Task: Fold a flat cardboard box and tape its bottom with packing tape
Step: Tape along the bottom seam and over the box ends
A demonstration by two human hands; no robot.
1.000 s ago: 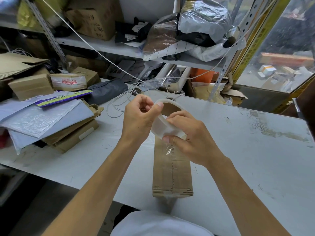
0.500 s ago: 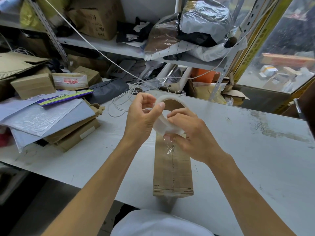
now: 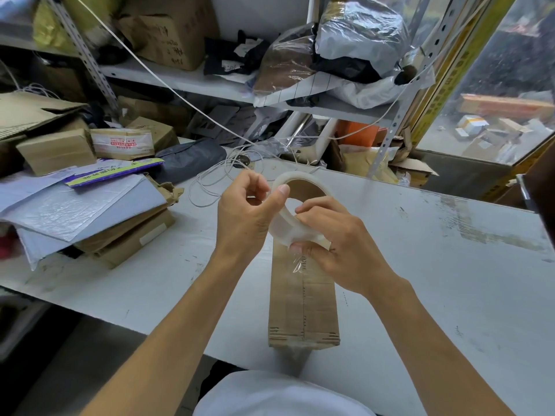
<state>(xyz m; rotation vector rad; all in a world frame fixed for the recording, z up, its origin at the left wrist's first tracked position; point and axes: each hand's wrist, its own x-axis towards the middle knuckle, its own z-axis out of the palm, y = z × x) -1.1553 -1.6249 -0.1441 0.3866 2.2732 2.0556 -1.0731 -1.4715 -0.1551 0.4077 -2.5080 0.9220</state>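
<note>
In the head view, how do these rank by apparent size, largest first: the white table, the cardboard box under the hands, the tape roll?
1. Table, far the largest.
2. Box.
3. Tape roll, held nearer the camera, yet smallest; hands partly cover it.

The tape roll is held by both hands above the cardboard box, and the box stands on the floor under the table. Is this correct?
Not quite. The head view shows the cardboard box lying on the white table, not on the floor. The rest holds: the left hand and the right hand both hold the tape roll above it.
</note>
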